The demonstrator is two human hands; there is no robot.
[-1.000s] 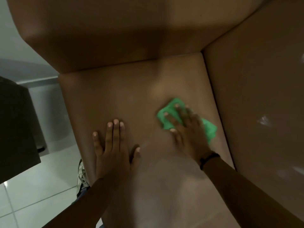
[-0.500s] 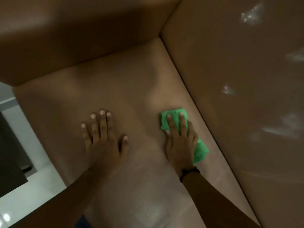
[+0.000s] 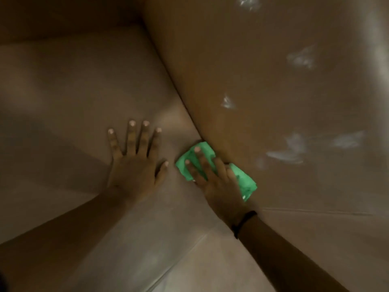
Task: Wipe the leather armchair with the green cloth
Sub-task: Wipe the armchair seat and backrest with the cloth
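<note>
The brown leather armchair (image 3: 84,85) fills the view: its seat cushion on the left, an inner side panel (image 3: 263,70) rising on the right. The green cloth (image 3: 244,182) lies crumpled on the seat, right in the crease where the cushion meets that panel. My right hand (image 3: 214,178) presses flat on the cloth, fingers spread over it, with a black band on the wrist. Beside it to the left, my left hand (image 3: 134,163) rests flat on the seat, fingers apart, holding nothing.
Whitish smears (image 3: 294,148) mark the side panel to the right of the cloth, with more higher up (image 3: 301,57). A seam (image 3: 179,262) runs across the front of the seat cushion.
The view has swung right, so the floor and dark object at left are gone. My right hand has pushed the cloth rightward into the crease against the side panel. My left hand stays planted.
</note>
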